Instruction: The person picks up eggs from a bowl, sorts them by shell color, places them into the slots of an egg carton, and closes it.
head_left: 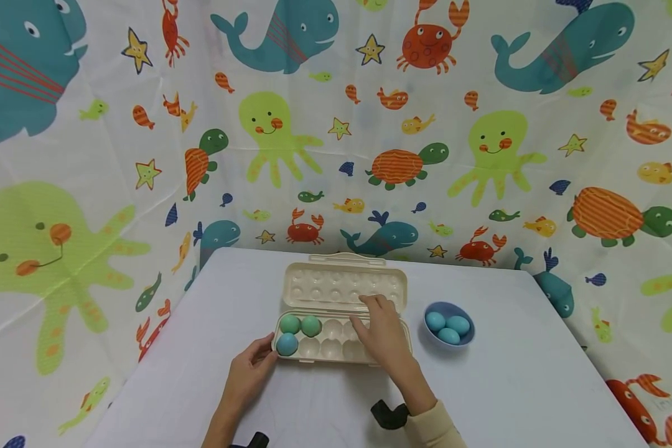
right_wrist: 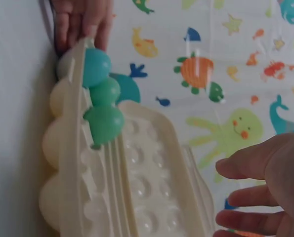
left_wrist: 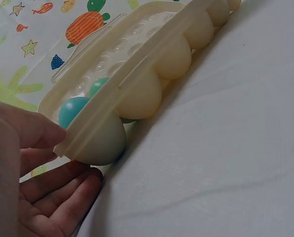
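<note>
A cream plastic egg carton (head_left: 331, 350) lies on the table with its lid (head_left: 344, 283) folded back. Two green eggs (head_left: 300, 325) sit at the left end of its back row, and one blue egg (head_left: 287, 344) fills the front left cup. My left hand (head_left: 251, 371) holds the carton's left end, thumb at the rim and fingers beneath, as the left wrist view (left_wrist: 53, 168) shows. Over the right part of the carton hovers my right hand (head_left: 385, 333), fingers spread and nothing in them. The hand hides some of the right-hand cups.
To the right of the carton stands a small blue bowl (head_left: 452, 344) with three blue eggs (head_left: 449, 336) in it. A white cloth covers the table (head_left: 515, 386). Behind and along the sides hangs a curtain (head_left: 336, 124) printed with sea animals.
</note>
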Demonstrator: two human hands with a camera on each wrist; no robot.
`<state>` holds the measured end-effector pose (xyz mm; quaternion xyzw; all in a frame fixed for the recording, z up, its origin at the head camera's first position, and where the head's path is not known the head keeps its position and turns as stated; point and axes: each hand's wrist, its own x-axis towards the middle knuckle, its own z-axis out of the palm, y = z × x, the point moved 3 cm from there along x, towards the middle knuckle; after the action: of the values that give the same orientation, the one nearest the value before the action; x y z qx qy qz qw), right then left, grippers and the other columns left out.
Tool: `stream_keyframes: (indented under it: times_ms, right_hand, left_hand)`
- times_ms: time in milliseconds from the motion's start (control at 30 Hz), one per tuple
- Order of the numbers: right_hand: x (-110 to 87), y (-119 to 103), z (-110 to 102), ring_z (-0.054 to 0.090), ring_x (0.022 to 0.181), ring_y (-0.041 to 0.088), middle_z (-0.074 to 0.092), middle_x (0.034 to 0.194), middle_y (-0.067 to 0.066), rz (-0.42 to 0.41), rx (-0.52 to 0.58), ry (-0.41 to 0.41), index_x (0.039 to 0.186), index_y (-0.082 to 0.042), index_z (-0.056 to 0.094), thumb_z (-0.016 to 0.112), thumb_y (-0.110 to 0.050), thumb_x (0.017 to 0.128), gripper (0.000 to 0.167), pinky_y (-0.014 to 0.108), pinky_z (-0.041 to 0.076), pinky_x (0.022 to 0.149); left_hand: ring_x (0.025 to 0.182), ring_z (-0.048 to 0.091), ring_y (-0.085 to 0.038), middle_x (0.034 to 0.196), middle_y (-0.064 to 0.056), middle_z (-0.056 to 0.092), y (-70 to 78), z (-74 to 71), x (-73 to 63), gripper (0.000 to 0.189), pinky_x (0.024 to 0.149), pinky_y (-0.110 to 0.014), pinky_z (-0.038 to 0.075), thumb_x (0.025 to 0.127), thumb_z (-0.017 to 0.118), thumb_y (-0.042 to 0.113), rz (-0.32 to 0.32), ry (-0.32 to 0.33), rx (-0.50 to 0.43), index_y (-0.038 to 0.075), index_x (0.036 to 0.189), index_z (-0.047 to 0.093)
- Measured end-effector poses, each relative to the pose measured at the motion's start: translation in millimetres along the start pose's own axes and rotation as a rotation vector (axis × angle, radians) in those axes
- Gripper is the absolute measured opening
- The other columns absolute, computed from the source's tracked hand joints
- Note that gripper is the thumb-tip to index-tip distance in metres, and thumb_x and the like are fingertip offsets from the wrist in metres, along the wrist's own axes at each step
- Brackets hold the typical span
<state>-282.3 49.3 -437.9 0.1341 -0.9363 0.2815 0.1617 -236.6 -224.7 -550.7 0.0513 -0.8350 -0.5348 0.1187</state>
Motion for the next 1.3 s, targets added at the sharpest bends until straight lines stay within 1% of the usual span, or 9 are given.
stream_keyframes:
  times_ms: [100,233,367,533,600,700,867,1167,1300]
  right_hand:
    - [1.0,13.5,-10.4,0.056,0.117,0.033,0.06,0.13,0.016,0.061,0.001,0.004,0.131,-0.004,0.062,0.071,-0.028,0.093,0.046,0.048,0.053,0.099]
    - [0.7,34.0,-24.5,0.054,0.121,0.038,0.059,0.133,0.021,0.111,0.013,0.029,0.132,-0.003,0.06,0.07,-0.028,0.093,0.048,0.053,0.05,0.101]
    - [-0.3,56.4,-36.0,0.054,0.123,0.043,0.059,0.131,0.025,0.157,0.004,0.056,0.132,0.001,0.059,0.07,-0.026,0.092,0.049,0.057,0.049,0.102]
    - [0.0,84.2,-47.6,0.048,0.129,0.045,0.053,0.138,0.027,0.272,-0.01,0.025,0.138,0.001,0.054,0.067,-0.025,0.094,0.053,0.061,0.046,0.105]
    - [-0.7,94.4,-52.0,0.045,0.131,0.045,0.049,0.141,0.027,0.32,-0.025,0.003,0.14,0.0,0.052,0.065,-0.027,0.096,0.054,0.063,0.044,0.106]
    - [-2.4,108.2,-58.0,0.045,0.129,0.048,0.049,0.14,0.03,0.35,-0.061,-0.004,0.14,0.001,0.052,0.064,-0.025,0.095,0.053,0.065,0.045,0.102]
    - [-6.9,128.1,-62.9,0.049,0.121,0.052,0.051,0.134,0.034,0.339,-0.129,-0.008,0.136,0.005,0.054,0.065,-0.022,0.094,0.052,0.067,0.046,0.095]
    - [-7.5,149.2,-55.2,0.05,0.118,0.052,0.055,0.129,0.034,0.289,-0.228,-0.049,0.131,0.008,0.057,0.07,-0.018,0.089,0.051,0.066,0.047,0.092]
    - [-3.4,152.9,-49.8,0.051,0.118,0.049,0.059,0.128,0.029,0.248,-0.284,-0.105,0.128,0.005,0.06,0.075,-0.015,0.086,0.049,0.067,0.044,0.093]
  left_hand:
    - [0.107,0.07,-0.023,0.127,-0.015,0.07,0.0,0.8,0.1,0.042,0.088,-0.015,0.054,0.093,0.069,0.01,0.0,0.002,0.005,0.004,0.134,0.062]
    - [0.106,0.07,-0.022,0.126,-0.015,0.07,0.4,1.0,-0.6,0.042,0.088,-0.015,0.055,0.093,0.069,0.012,0.005,0.002,0.012,0.004,0.134,0.062]
    - [0.105,0.069,-0.016,0.125,-0.014,0.07,-0.2,-0.2,-1.5,0.042,0.089,-0.016,0.055,0.094,0.07,0.014,0.008,-0.003,0.007,0.005,0.134,0.062]
    - [0.101,0.067,-0.007,0.125,-0.012,0.071,-1.4,-2.0,-0.5,0.042,0.088,-0.015,0.054,0.093,0.07,0.013,0.014,0.012,0.002,0.007,0.133,0.063]
    - [0.101,0.067,-0.006,0.125,-0.013,0.071,-1.2,-2.7,-0.2,0.042,0.088,-0.015,0.055,0.093,0.07,0.013,0.019,0.017,-0.002,0.006,0.133,0.063]
    - [0.103,0.068,-0.009,0.125,-0.013,0.07,-1.1,-2.9,0.3,0.042,0.088,-0.015,0.054,0.093,0.07,0.013,0.018,0.012,-0.003,0.006,0.134,0.063]
    - [0.104,0.069,-0.014,0.126,-0.014,0.07,-0.2,-2.6,0.4,0.042,0.089,-0.015,0.055,0.093,0.069,0.013,0.028,0.007,-0.007,0.005,0.134,0.062]
    - [0.1,0.067,-0.004,0.123,-0.013,0.071,-2.9,-2.1,2.2,0.042,0.087,-0.013,0.054,0.092,0.07,0.013,0.021,0.016,0.005,0.006,0.133,0.063]
    - [0.1,0.067,-0.004,0.124,-0.013,0.071,-3.5,-1.2,2.8,0.042,0.088,-0.013,0.054,0.093,0.07,0.013,0.016,0.009,0.006,0.006,0.134,0.063]
